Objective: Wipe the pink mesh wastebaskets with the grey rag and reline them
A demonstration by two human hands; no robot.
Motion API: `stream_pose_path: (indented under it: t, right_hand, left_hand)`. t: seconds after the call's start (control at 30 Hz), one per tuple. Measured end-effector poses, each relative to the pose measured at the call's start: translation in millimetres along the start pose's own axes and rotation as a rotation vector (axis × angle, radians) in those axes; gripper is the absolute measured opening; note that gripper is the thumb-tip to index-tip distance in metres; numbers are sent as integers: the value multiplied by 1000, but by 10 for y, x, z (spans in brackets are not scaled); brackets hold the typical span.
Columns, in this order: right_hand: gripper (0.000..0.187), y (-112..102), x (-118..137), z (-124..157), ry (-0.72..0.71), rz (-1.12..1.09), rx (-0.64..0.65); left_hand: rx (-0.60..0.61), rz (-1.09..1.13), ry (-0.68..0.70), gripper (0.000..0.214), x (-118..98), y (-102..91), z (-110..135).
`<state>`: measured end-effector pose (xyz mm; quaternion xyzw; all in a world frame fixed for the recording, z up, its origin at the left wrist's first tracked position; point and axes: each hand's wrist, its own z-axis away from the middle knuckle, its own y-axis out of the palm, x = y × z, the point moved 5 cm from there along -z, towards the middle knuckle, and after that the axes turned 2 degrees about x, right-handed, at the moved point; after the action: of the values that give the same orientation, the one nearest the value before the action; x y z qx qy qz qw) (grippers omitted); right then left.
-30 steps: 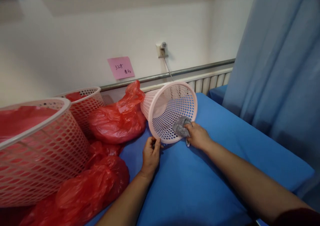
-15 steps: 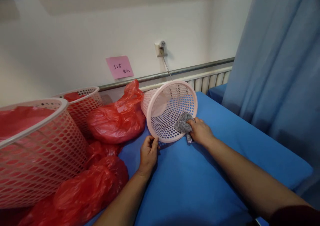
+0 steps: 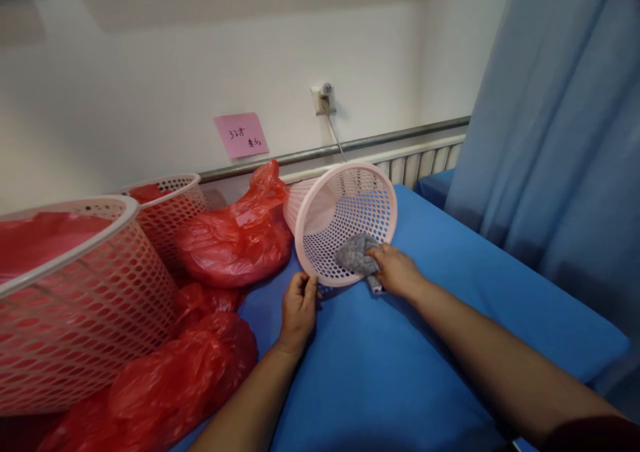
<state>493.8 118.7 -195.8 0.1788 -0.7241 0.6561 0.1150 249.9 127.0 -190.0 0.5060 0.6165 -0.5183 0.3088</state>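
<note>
R hand (image 3: 397, 270) grips grey cloth (image 3: 357, 253) at lower inner wall of pink basket (image 3: 323, 215), tipped on side, ctr frame. L hand (image 3: 300, 305) pinches its lower-L rim, fingertips partly hidden. Bigger basket (image 3: 131, 208) cut off at L edge; writing on pink note (image 3: 243, 135), upper ctr, hard to read.

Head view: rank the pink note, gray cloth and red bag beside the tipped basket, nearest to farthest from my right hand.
1. Gray cloth: in your right hand, at the tipped basket.
2. Red bag: left of that basket.
3. Pink note: on the wall beyond the bag.
</note>
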Motion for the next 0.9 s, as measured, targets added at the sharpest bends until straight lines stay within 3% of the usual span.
stream_pose_path:
  t: [0.07, 0.13, 0.3, 0.43, 0.5, 0.6, 0.7, 0.8, 0.9]
  right_hand:
    - [50, -70, -142, -23, 101, 47, -34]
    - [51, -69, -158, -16, 106, 42, -29]
    - [55, 102, 192, 87, -180, -108, 31]
    - [52, 139, 348, 124, -307, -268, 67]
    - [54, 105, 291, 87, -277, -202, 75]
    - [51, -10, 42, -3, -63, -2, 16]
    - [49, -104, -139, -34, 91, 61, -50]
    - [52, -64, -91, -3, 48, 45, -30]
    - [54, 40, 112, 63, -128, -17, 23]
  left_hand:
    - [-17, -1, 3, 31, -17, -9, 18]
    - [21, -2, 3, 30, -10, 44, 38]
    - [183, -11, 0, 29, 82, 249, 52]
    - [170, 1, -5, 31, 119, 237, 25]
    - [146, 15, -9, 31, 102, 186, 16]
    - [67, 29, -15, 32, 52, 82, 9]
    - [15, 34, -17, 33, 10, 26, 16]
    - [82, 33, -19, 32, 17, 87, 30]
    - [214, 1, -11, 30, 74, 214, 44]
